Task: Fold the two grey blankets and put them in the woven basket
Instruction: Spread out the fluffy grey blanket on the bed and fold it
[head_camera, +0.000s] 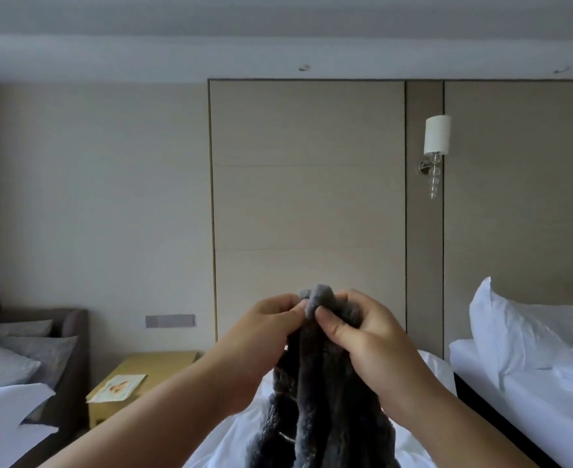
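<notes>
Both hands, left hand (pixel 271 324) and right hand (pixel 359 336), pinch the grey blanket (pixel 315 393) corners at 12 o'clock above the bed (pixel 238 434); the plush cloth could slip, and the edges would misalign.

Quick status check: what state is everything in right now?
grey blanket: held up, bunched, hanging over the bed
left hand: pinches the blanket's top
right hand: pinches the blanket's top
wall lamp: looks unlit

Open space fills mid-frame above the grey blanket (pixel 322 383), back to the panelled wall (pixel 308 197). A propped pillow (pixel 515 336) and wall lamp (pixel 437 136) stand at right, a wooden nightstand (pixel 163 364) lower left.
</notes>
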